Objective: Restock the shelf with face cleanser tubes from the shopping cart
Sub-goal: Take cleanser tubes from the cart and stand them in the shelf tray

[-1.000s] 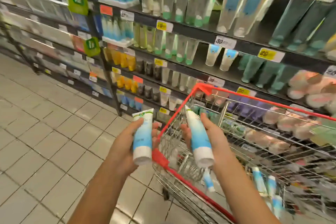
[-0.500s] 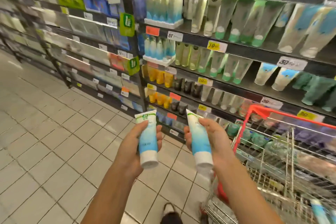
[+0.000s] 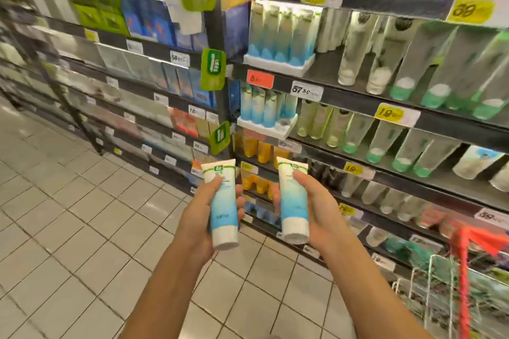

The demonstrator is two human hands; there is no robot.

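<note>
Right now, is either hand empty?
No: the left hand holds the left tube and the right hand holds the right tube, caps down.

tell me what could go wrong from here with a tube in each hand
1. The left hand grips the left tube and the right hand the right tube, so neither is free to steady the packed row standing in the upper white tray; pushing one in might topple its neighbours.
2. A look-alike row stands in the lower white tray, so a tube could end up on the wrong shelf.
</note>
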